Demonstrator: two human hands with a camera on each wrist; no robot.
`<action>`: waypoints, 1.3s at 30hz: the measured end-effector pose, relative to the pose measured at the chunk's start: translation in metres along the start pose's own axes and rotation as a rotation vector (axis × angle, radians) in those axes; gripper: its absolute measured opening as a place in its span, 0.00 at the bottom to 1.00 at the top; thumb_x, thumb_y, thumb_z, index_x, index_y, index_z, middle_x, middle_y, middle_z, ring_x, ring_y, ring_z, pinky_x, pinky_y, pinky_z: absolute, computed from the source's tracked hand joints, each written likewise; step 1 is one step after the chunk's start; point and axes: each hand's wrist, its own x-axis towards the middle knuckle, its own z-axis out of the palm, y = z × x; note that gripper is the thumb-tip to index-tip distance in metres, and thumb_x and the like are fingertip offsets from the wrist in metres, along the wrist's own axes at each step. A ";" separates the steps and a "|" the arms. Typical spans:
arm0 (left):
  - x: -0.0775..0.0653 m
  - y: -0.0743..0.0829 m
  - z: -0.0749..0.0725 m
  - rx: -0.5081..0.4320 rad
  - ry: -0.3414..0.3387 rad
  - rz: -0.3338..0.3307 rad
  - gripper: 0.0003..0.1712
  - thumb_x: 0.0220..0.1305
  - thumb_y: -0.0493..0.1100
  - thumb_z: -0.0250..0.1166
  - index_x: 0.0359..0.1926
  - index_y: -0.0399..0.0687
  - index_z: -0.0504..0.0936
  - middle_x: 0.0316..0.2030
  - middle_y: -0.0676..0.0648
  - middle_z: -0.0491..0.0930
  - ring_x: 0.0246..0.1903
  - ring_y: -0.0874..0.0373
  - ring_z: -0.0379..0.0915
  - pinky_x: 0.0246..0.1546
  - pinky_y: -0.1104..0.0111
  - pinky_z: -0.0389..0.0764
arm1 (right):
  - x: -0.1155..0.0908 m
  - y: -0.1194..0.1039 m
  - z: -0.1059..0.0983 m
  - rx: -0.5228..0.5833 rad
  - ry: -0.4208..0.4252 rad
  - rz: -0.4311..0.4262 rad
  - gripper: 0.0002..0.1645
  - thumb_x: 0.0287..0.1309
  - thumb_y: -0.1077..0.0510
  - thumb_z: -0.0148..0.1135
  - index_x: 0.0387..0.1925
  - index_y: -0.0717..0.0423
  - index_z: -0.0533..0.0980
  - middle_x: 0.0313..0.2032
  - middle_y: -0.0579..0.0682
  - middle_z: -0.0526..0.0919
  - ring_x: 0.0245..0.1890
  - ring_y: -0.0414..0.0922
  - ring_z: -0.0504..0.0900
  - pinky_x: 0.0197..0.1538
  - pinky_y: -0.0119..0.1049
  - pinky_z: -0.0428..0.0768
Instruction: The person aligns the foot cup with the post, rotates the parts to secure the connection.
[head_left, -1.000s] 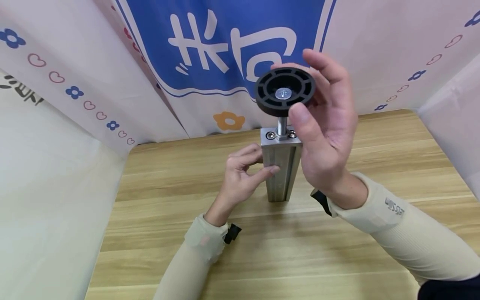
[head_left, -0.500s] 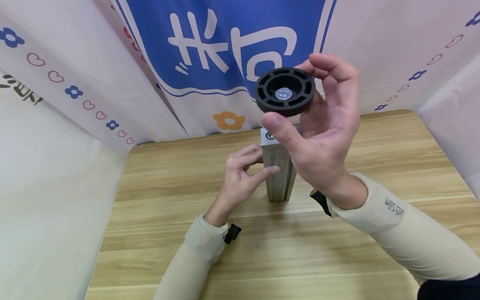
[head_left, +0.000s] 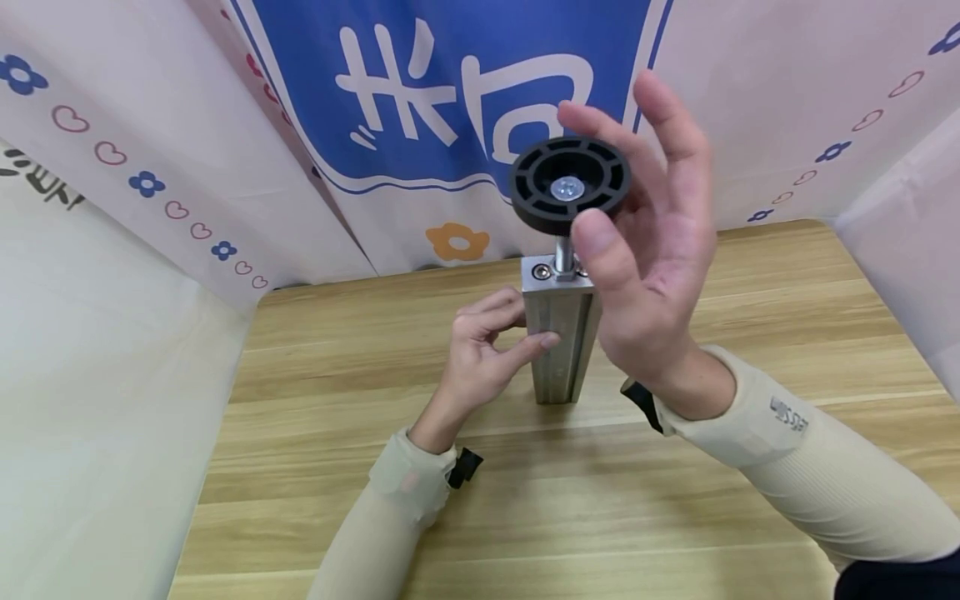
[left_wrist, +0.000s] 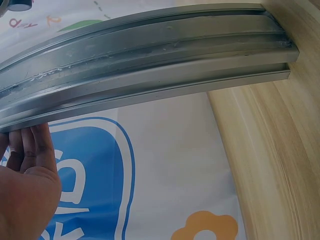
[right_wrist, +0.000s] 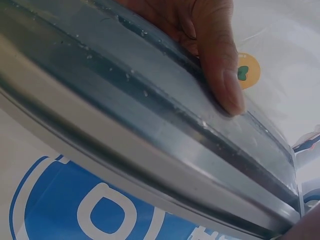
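An aluminium profile stands upright on the table, with a metal end plate bolted on top. From the plate rises a threaded stem bearing a round black levelling foot with a screw head in its centre. My left hand grips the profile's left side, thumb on the near face; the right wrist view shows that thumb against the grooved metal. My right hand is at the foot's right edge, thumb at the rim and upper fingers stretched out behind. Its lower fingers are partly hidden.
The wooden table ends at a printed backdrop close behind the profile. White fabric walls stand to the left and right. A small black wrist camera sits on the left cuff.
The right hand's fingers closed around the foot half a second ago, the thumb swinging left; they have since spread again and the thumb is back right. The left hand and profile stay put.
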 end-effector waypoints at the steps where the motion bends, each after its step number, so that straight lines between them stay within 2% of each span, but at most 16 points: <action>1: 0.000 0.000 0.000 0.001 0.001 -0.003 0.18 0.57 0.22 0.73 0.50 0.22 0.86 0.38 0.31 0.84 0.41 0.63 0.82 0.47 0.62 0.92 | 0.000 0.000 -0.001 -0.003 -0.009 -0.002 0.54 0.63 0.47 0.73 0.73 0.75 0.55 0.61 0.70 0.80 0.57 0.61 0.85 0.61 0.50 0.87; 6: 0.000 0.001 0.001 0.003 0.002 -0.008 0.18 0.57 0.23 0.73 0.50 0.22 0.85 0.39 0.30 0.84 0.42 0.63 0.83 0.47 0.61 0.92 | -0.001 0.000 -0.003 -0.003 -0.040 -0.012 0.46 0.67 0.55 0.64 0.74 0.76 0.55 0.60 0.71 0.81 0.63 0.61 0.82 0.63 0.52 0.86; 12: 0.000 0.000 0.001 -0.002 -0.003 0.002 0.17 0.60 0.27 0.74 0.50 0.22 0.85 0.39 0.30 0.84 0.42 0.63 0.83 0.47 0.61 0.92 | -0.001 -0.001 -0.002 0.022 -0.008 -0.016 0.49 0.64 0.51 0.71 0.72 0.76 0.58 0.55 0.68 0.84 0.56 0.60 0.86 0.61 0.49 0.88; 15: 0.000 -0.001 0.000 -0.005 -0.006 0.011 0.20 0.66 0.37 0.74 0.50 0.22 0.86 0.39 0.31 0.84 0.41 0.63 0.82 0.47 0.62 0.92 | -0.001 -0.002 0.001 0.021 0.017 -0.012 0.51 0.61 0.51 0.76 0.70 0.76 0.59 0.54 0.67 0.83 0.53 0.60 0.86 0.60 0.47 0.88; 18: 0.000 -0.002 0.000 -0.003 -0.006 0.020 0.29 0.69 0.50 0.73 0.49 0.22 0.86 0.38 0.32 0.84 0.41 0.63 0.82 0.46 0.63 0.91 | -0.001 -0.002 0.003 0.016 0.041 -0.009 0.53 0.57 0.51 0.80 0.69 0.76 0.61 0.53 0.66 0.81 0.52 0.59 0.85 0.60 0.45 0.88; 21: 0.000 -0.003 0.000 0.002 -0.006 0.026 0.34 0.70 0.56 0.72 0.49 0.22 0.86 0.37 0.32 0.84 0.40 0.63 0.82 0.46 0.62 0.91 | -0.001 -0.002 0.005 -0.001 0.053 -0.016 0.54 0.54 0.51 0.82 0.68 0.76 0.62 0.52 0.66 0.78 0.51 0.59 0.83 0.59 0.44 0.88; 30: 0.000 -0.003 0.001 0.002 -0.005 0.032 0.33 0.70 0.55 0.71 0.49 0.22 0.86 0.37 0.32 0.84 0.41 0.63 0.82 0.47 0.60 0.92 | 0.000 -0.001 0.005 -0.050 0.058 -0.037 0.55 0.53 0.49 0.83 0.67 0.78 0.62 0.52 0.66 0.78 0.50 0.59 0.83 0.56 0.42 0.89; 39: -0.001 -0.001 0.001 -0.003 -0.005 0.023 0.29 0.70 0.50 0.73 0.51 0.23 0.85 0.38 0.32 0.84 0.40 0.62 0.82 0.46 0.60 0.92 | 0.000 -0.003 0.003 -0.034 0.055 -0.019 0.55 0.52 0.49 0.84 0.68 0.76 0.63 0.52 0.66 0.80 0.50 0.58 0.83 0.57 0.42 0.88</action>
